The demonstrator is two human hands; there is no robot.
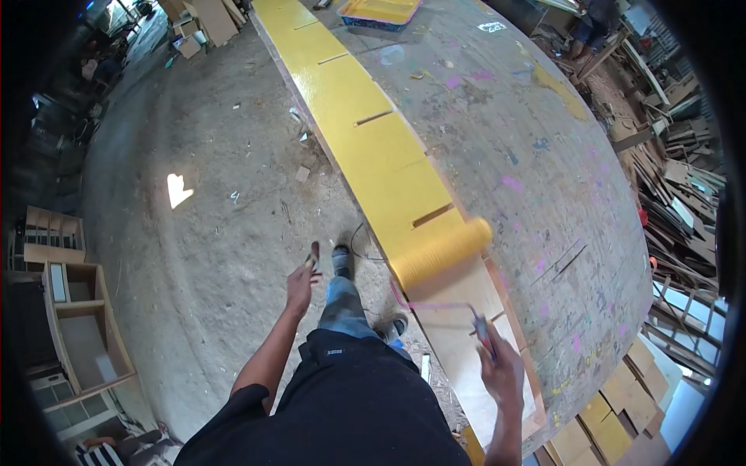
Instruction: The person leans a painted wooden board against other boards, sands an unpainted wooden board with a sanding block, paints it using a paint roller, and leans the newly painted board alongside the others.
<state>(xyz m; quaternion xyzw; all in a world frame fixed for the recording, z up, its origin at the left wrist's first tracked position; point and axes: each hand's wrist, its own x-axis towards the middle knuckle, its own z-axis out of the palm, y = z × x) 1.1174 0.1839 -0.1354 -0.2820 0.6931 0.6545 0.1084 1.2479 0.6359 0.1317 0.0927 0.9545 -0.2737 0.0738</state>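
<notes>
My right hand (501, 365) is wrapped around the handle of a paint roller (444, 252). The roller's wide yellow sleeve lies across a long wooden board (458, 373), and its pinkish wire frame bends back to the grip. Wet yellow paint (381, 163) coats the board from the roller to the far end, with several narrow slots cut through it. Nearer me the wood is bare and pale. My left hand (299, 287) is raised over the floor, left of the board, its fingers closed around a small brownish object whose kind I cannot make out.
The board rests along the left edge of a paint-stained table (559, 256). A blue paint tray (381, 14) with yellow paint stands at the far end. Wooden cabinets (85, 326) are at left, stacked offcuts (691, 179) at right. Another person (594, 27) is at the far right.
</notes>
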